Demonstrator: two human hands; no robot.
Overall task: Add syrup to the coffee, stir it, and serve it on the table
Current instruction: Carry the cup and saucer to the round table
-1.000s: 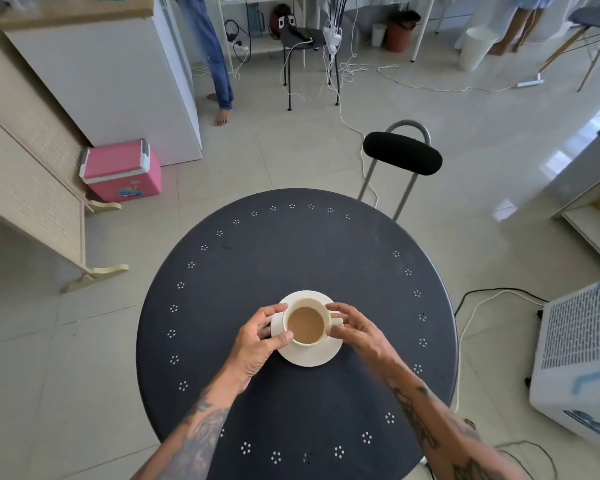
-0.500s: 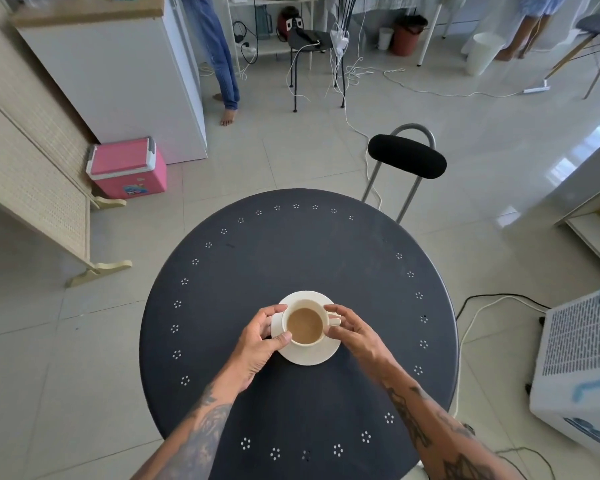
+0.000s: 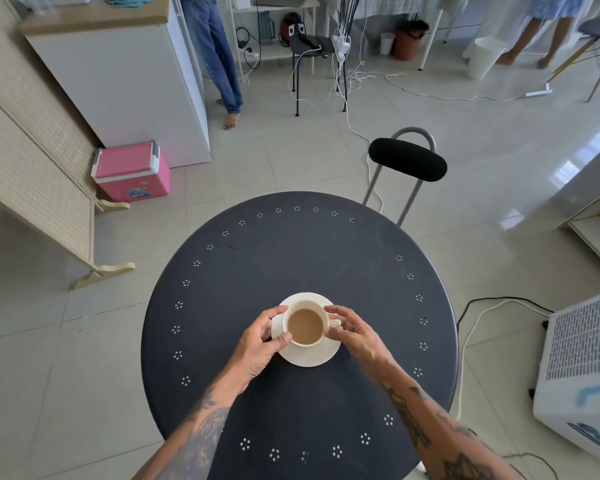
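Note:
A cream cup (image 3: 305,328) of milky coffee stands on a cream saucer (image 3: 309,356) near the middle of a round dark table (image 3: 302,258). My left hand (image 3: 260,344) curls around the cup's left side, thumb against the cup wall and fingers at the saucer rim. My right hand (image 3: 352,336) rests at the cup's right side, fingertips touching the handle. Both forearms reach in from the near edge. No syrup or spoon is in view.
A black-backed chair (image 3: 407,164) stands behind the table. A pink cooler (image 3: 132,171) sits by a white cabinet (image 3: 129,88) at far left. A white appliance (image 3: 582,372) and cables (image 3: 471,327) lie at right. Two people's legs stand at the back.
The cup, saucer and both hands stay where they were. Only the head camera has shifted slightly, tilting the view a little.

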